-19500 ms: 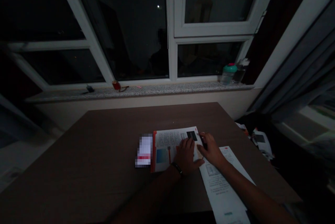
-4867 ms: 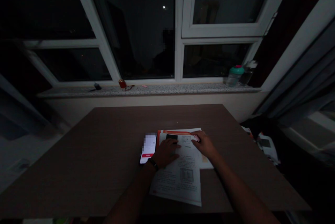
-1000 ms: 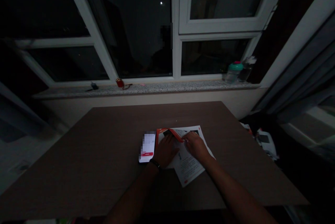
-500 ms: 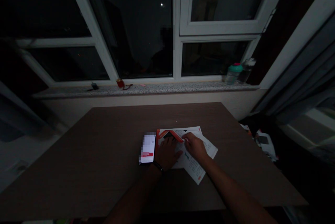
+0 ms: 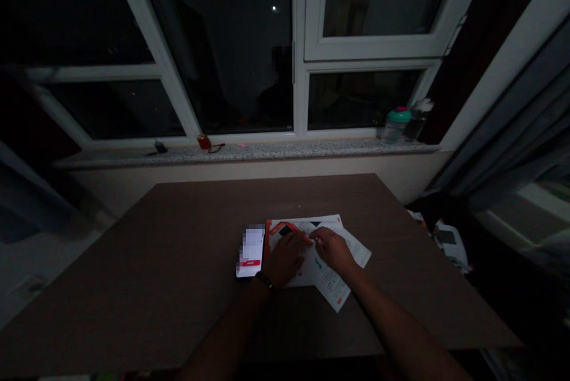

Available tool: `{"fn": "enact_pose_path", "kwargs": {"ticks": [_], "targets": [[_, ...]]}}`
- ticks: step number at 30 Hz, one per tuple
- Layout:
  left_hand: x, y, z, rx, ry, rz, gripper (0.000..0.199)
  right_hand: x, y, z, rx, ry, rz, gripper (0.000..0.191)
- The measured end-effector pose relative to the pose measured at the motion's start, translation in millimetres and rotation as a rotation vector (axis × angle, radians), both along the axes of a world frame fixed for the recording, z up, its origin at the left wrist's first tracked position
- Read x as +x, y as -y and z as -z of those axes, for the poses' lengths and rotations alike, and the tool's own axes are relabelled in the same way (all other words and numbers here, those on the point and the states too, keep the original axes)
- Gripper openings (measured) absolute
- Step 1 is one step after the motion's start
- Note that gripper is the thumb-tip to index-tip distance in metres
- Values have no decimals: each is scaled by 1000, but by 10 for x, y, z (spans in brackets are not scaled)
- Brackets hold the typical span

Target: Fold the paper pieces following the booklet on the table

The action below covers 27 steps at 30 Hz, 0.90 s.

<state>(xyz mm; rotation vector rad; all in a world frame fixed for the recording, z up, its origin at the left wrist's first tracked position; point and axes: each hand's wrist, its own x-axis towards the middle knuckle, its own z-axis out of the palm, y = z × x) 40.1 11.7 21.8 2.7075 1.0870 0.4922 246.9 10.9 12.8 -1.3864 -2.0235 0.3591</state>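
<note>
A printed booklet point(image 5: 307, 277) with red-orange edging lies on the brown table, one of its pages folded over at an angle toward the right. My left hand point(image 5: 285, 257), a dark band on its wrist, rests on the booklet with its fingers stretched over the folded part. Close beside those fingertips, my right hand point(image 5: 333, 250) pinches the edge of the folded page point(image 5: 335, 286). A lit phone point(image 5: 252, 250) lies just left of the booklet. Dim light and my fingers hide part of the fold.
Along the stone windowsill point(image 5: 267, 151) stand a green-lidded bottle point(image 5: 398, 124), a clear bottle point(image 5: 418, 120), a small red item point(image 5: 203, 142) and a small dark item point(image 5: 160, 146). Papers point(image 5: 450, 244) lie beyond the right edge of the table point(image 5: 155, 286).
My left hand has shifted forward and right onto the fold. The raised red page edge now lies lower, partly under its fingers. My right hand keeps its pinch in nearly the same place.
</note>
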Motion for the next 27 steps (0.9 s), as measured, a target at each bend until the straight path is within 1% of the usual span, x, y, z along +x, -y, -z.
{"fn": "enact_pose_path", "kwargs": {"ticks": [3,4,8,12,17,22,27], "targets": [[-25,-27,79,-13,-14,-6,50,20,44,-35,-16,38,-40,30],[-34,-32,88,-19,-15,-7,49,29,55,-42,-21,46,-53,32],[-48,-22,58,-42,-26,-19,49,57,36,-26,-16,63,-92,47],[-45,-7,31,-31,-32,-41,50,64,-71,28,-2,66,-118,47],[-37,6,0,-21,-15,-38,46,70,-134,52,16,-12,-121,36],[1,29,-63,-51,18,8,42,94,-101,25,28,-109,-62,19],[23,45,-111,-79,57,72,39,100,-67,-8,34,-111,-54,15]]}}
